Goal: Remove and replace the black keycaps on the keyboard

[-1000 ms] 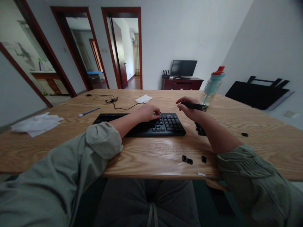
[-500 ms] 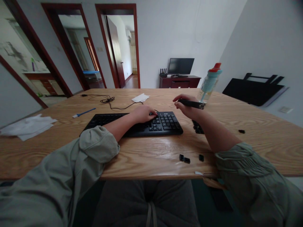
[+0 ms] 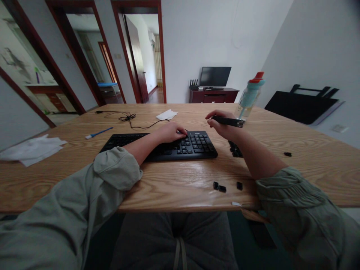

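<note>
Head view, near edge: three small black pieces [image 3: 222, 189] lay close to the near edge of the table [image 3: 174, 180], right of its middle.
Keyboard place: the keyboard [image 3: 194, 154] lay farther in, its long axis roughly parallel to that edge.
Keyboard look: black and low, number pad showing, much of the rest hidden under the left forearm [image 3: 143, 146].
Dark cluster [image 3: 235, 149]: loose pieces just past the keyboard's right end, partly behind the right forearm [image 3: 254, 155].
Left hand [image 3: 171, 132]: nearer one, over the keyboard, fingertips at its far side; whether they gripped anything, I could not tell.
Right hand [image 3: 225, 130]: grasped a black tool [image 3: 226, 120], apart from the keyboard, which lay leftward and toward the near edge.
Bottle [image 3: 246, 103]: stood beyond that hand, near the table's far right corner.
</note>
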Available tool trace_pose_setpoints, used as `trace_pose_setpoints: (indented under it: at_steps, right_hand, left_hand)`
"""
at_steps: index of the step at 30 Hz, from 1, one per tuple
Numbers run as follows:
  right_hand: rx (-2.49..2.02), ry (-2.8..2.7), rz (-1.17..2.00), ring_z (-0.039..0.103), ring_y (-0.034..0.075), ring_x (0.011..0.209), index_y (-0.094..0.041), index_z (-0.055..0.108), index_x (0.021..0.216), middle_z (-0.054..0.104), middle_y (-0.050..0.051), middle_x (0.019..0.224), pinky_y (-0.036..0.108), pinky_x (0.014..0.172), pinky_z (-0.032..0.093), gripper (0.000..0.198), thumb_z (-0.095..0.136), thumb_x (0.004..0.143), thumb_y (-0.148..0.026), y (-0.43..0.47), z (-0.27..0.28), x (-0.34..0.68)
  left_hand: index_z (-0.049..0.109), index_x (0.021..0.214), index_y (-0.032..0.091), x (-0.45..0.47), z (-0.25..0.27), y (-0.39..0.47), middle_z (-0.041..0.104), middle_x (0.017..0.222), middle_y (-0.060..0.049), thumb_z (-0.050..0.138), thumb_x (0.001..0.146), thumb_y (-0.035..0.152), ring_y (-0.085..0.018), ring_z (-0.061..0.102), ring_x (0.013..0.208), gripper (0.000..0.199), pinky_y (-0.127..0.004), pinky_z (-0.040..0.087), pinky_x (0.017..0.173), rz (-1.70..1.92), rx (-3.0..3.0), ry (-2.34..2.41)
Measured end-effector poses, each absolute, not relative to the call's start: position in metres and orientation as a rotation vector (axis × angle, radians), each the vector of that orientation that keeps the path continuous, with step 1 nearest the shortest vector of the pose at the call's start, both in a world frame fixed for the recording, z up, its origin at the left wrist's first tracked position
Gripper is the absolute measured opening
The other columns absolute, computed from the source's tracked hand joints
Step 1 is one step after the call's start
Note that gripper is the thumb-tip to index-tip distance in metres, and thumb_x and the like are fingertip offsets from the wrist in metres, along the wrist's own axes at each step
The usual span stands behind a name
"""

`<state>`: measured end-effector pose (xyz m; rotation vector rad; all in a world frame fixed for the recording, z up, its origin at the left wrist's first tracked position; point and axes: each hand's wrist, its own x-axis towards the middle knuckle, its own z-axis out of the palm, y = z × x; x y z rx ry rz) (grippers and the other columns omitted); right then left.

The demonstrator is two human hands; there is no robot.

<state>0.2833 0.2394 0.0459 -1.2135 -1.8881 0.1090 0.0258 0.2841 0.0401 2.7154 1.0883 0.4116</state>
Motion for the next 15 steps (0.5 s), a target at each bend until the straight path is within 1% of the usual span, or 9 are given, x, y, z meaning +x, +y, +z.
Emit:
trace_pose_setpoints:
  at_steps: [5, 8, 15]
  right_hand:
    - [-1.221, -1.887, 0.111, 0.061, 0.021, 0.068, -0.022, 0.070, 0.090, 0.068, 0.004, 0.074, 0.033, 0.066, 0.047, 0.016, 0.058, 0.084, -0.031, 0.2405, 0.0450, 0.2837]
    - [-1.219, -1.887, 0.113, 0.061, 0.021, 0.069, -0.023, 0.069, 0.090, 0.067, 0.003, 0.073, 0.034, 0.066, 0.047, 0.015, 0.058, 0.084, -0.031, 0.2399, 0.0453, 0.2832]
    - [-1.196, -1.892, 0.119, 0.063, 0.021, 0.071, -0.022, 0.069, 0.090, 0.068, 0.004, 0.075, 0.033, 0.065, 0.047, 0.015, 0.059, 0.084, -0.030, 0.2411, 0.0444, 0.2836]
  left_hand:
    - [0.080, 0.105, 0.023, 0.0252, 0.0407, 0.2823, 0.079, 0.086, -0.001, 0.066, 0.090, 0.031, -0.014, 0.069, 0.077, 0.022, -0.023, 0.051, 0.083, 0.423, 2.732, 1.079]
    - [0.080, 0.105, 0.024, 0.0260, 0.0392, 0.2814, 0.079, 0.089, 0.000, 0.065, 0.090, 0.032, -0.014, 0.070, 0.079, 0.022, -0.024, 0.051, 0.085, 0.408, 2.782, 1.073]
    - [0.078, 0.109, 0.025, 0.0281, 0.0407, 0.2791, 0.078, 0.108, -0.001, 0.060, 0.093, 0.028, -0.017, 0.070, 0.097, 0.024, -0.025, 0.049, 0.092, 0.298, 2.926, 1.054]
